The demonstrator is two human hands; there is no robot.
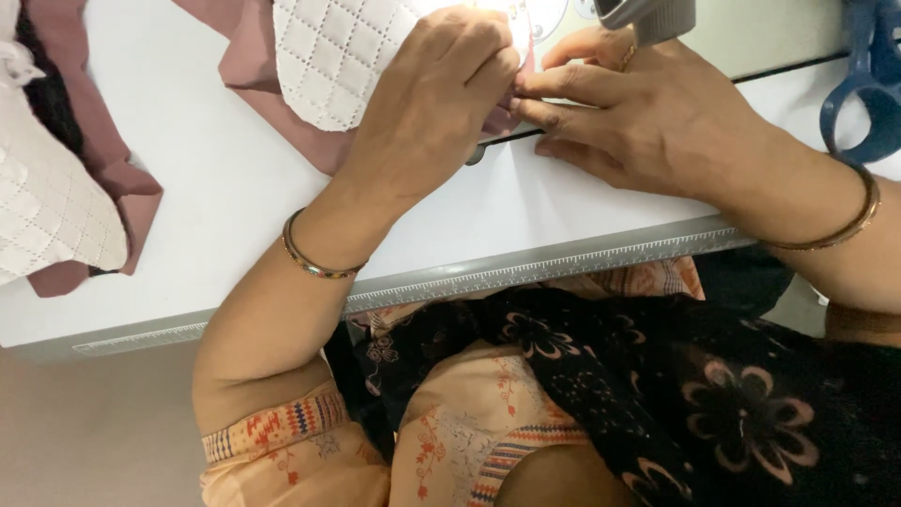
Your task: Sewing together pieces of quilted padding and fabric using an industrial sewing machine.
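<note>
Left hand (427, 99) lies curled on the white quilted piece (338, 56), fingers together and pinching its right edge and the mauve fabric (282, 108) beneath, at the far centre of the white table (225, 207). Right hand (648, 117) rests flat just right of it, fingertips (526, 94) together, touching the left hand's. Blue scissors (868, 89) lie far right; 1 more quilted stack (47, 207) sits far left.
</note>
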